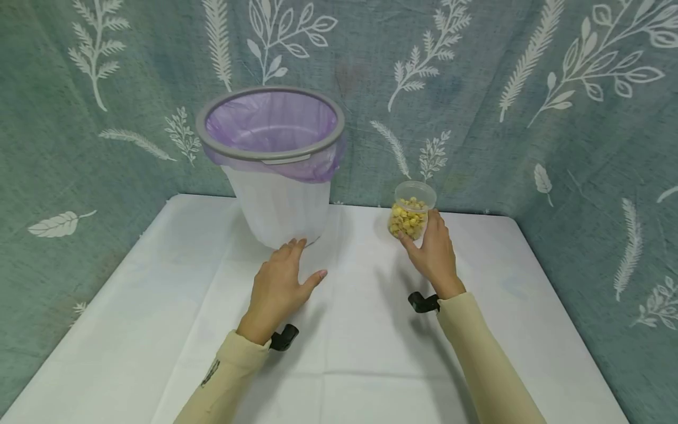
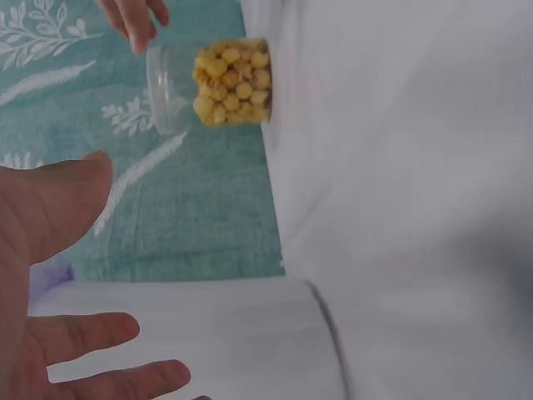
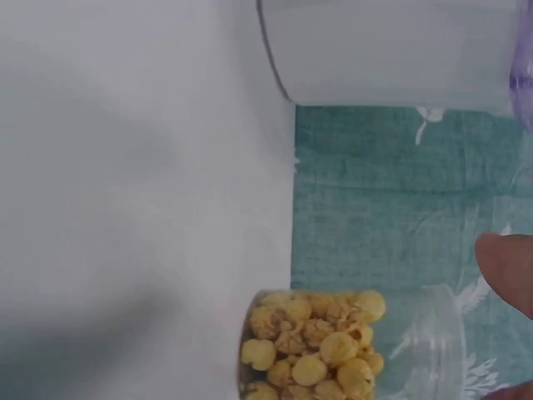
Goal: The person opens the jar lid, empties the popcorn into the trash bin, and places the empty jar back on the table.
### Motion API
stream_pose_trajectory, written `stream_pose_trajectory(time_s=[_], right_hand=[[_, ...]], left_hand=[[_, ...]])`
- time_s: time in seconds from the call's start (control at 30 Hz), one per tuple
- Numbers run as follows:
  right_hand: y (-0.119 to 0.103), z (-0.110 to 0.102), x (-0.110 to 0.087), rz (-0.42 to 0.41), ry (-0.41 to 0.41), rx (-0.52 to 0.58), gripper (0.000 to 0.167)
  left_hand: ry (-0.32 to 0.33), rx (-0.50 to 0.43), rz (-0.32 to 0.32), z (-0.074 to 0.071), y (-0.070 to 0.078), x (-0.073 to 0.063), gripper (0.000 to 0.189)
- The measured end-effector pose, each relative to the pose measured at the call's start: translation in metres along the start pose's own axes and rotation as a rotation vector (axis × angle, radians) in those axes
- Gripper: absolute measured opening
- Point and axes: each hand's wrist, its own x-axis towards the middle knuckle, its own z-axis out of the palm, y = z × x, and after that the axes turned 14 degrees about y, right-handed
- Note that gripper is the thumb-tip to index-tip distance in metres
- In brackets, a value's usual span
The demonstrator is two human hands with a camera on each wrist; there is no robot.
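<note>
Head view, jar: a clear jar part-filled with yellow popcorn stands upright on the white-covered table, near its back edge, well apart from the bin.
Head view, right hand: the right hand has thumb and fingers parted beside the jar.
Head view, left hand: the left hand reaches before the bin's foot; contact cannot be told.
Left wrist view, left fingers: spread, pinching nothing.
Right wrist view, jar wall: smooth, probably thin plastic; likely light, slippery, slightly flexible, its contents brittle.
Right wrist view, grip place: best around the filled lower body; the hollow top may buckle.
</note>
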Motion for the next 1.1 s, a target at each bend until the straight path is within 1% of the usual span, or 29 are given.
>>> stream_pose_trajectory(time_s=[0.1,0.17,0.27,0.37,0.47,0.6,0.7,0.83,1.0,1.1], right_hand=[[-0.001,0.007,0.009,0.086,0.018,0.022,0.097],[0.0,0.012,0.015,0.146,0.034,0.029,0.101],[0.001,0.02,0.025,0.215,0.066,0.057,0.106],[0.002,0.027,0.034,0.251,0.102,0.097,0.11],[0.004,0.035,0.042,0.271,0.124,0.141,0.114],[0.007,0.044,0.05,0.305,0.162,0.208,0.118],[0.01,0.048,0.053,0.342,0.201,0.24,0.115],[0.015,0.053,0.053,0.372,0.247,0.277,0.109],[0.019,0.059,0.05,0.36,0.291,0.353,0.106],[0.016,0.059,0.045,0.335,0.294,0.396,0.103]], left_hand=[[0.006,-0.022,0.004,0.003,0.005,-0.003,0.081],[-0.004,-0.028,-0.006,0.005,0.009,-0.005,0.082],[-0.04,-0.037,-0.034,0.008,0.015,-0.007,0.086],[-0.092,-0.056,-0.067,0.012,0.021,-0.009,0.089],[-0.128,-0.092,-0.09,0.014,0.025,-0.011,0.091],[-0.139,-0.153,-0.091,0.016,0.028,-0.011,0.091],[-0.139,-0.182,-0.08,0.016,0.03,-0.011,0.091],[-0.137,-0.194,-0.078,0.017,0.03,-0.012,0.089],[-0.126,-0.196,-0.068,0.018,0.027,-0.01,0.088],[-0.128,-0.197,-0.068,0.015,0.026,-0.008,0.088]])
